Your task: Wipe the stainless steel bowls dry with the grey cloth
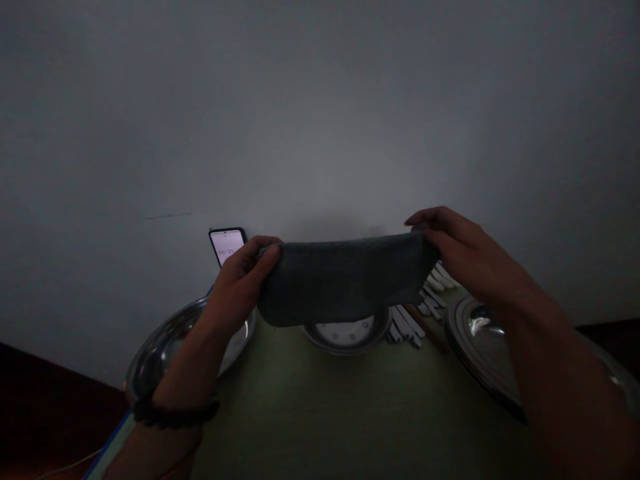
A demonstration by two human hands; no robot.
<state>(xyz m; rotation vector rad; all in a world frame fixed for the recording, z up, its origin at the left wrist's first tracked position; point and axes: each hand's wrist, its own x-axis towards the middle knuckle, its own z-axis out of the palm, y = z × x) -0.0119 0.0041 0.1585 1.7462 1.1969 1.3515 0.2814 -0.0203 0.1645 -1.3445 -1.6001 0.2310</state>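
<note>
A dark grey cloth (345, 277) is stretched between my two hands, its upper edge drawn nearly straight and its lower edge hanging loose. My left hand (245, 277) pinches the upper left corner between thumb and fingers. At the opposite end, my right hand (453, 243) grips the upper right corner; some of its fingertips are hidden behind the cloth. Below and partly behind the cloth stands a bowl (345, 349) with a pale, patterned inside. The cloth hides the bowl's far side.
A large shiny metal basin (150, 353) stands at the left, another metal basin or lid (480, 353) at the right. Several white strips or sticks (407, 323) lie beside the bowl. A phone (227, 245) showing a timer leans near the wall (320, 120). The tabletop (320, 413) is greenish.
</note>
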